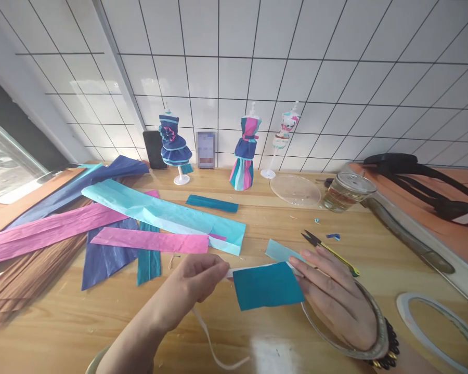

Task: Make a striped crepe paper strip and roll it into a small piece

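Pinched tight, the thumb and fingers of my left hand (198, 278) have the end of a narrow white strip (230, 272). Across from it, the outstretched fingers of my right hand (337, 301) lie over the upper corner of a teal rectangle (269, 287), which sits between my hands, just above the tabletop (62, 348). Whether my right thumb presses from beneath I can't tell; the fingers cover it.

As I judge it, the teal piece is already cut, with the strip along its upper edge; how much of that is stuck down doesn't show. A white tail (226, 366) hangs loose below my left hand, neither fastened nor trimmed.

Close to my right fingertips lies a pale blue piece (278, 250), and yellow-handled snips (320, 244) run down behind that hand, which partly blocks them. A white ring of tape (404, 307) lies to the right. Off to my left, a long light blue strip (140, 208) and a pink strip (152, 240) overlap other colours. Against the wall stand three little dress forms (248, 148), well clear of my work.
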### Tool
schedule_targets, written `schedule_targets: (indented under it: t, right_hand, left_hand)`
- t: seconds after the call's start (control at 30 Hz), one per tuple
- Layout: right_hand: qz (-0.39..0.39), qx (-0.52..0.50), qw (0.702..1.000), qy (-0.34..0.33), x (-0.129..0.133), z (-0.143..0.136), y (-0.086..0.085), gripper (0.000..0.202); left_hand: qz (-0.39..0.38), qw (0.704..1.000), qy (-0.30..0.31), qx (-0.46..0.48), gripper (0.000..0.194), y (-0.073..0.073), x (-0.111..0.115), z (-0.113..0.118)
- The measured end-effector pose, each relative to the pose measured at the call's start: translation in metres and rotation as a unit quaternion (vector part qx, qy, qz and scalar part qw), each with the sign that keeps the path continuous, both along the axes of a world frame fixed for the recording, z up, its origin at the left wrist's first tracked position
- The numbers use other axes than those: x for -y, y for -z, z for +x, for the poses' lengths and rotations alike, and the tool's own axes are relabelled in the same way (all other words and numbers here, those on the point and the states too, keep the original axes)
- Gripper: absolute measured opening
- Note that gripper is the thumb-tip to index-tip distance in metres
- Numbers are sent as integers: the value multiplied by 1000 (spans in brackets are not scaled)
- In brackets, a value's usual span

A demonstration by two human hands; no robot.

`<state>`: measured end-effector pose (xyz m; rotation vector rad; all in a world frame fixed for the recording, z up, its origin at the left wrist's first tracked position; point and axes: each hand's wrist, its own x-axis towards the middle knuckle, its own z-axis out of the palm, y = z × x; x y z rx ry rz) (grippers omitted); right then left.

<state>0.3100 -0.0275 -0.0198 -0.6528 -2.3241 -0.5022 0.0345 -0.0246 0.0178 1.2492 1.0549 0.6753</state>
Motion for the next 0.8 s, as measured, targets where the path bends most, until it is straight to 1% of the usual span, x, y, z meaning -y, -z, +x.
schedule_targets:
  t: [0.1, 0.23, 0.37, 0.57, 0.67, 0.8]
  right_hand:
    - [-1, 7, 1000, 2, 4, -3, -1, 24]
    - [-7, 17, 1000, -1, 8, -9, -4, 22]
    - [-1, 46, 999, 9, 8, -10, -2, 26]
    - [3, 88, 996, 10, 8, -12, 1, 29]
    - [11, 114, 993, 23, 9, -16, 0, 31]
    - [36, 142, 989, 34, 6, -21, 1, 31]
  left_hand:
    - [3, 1000, 10, -7, 25, 4, -2, -6]
    - [28, 999, 7, -27, 27, 0, -4, -12]
    - [45, 998, 9, -45, 28, -4, -5, -15]
    - [23, 998, -12, -49, 28, 1, -8, -16]
    - [14, 999, -18, -46, 28, 3, -11, -17]
    - [12, 997, -18, -74, 33, 3, -14, -17]
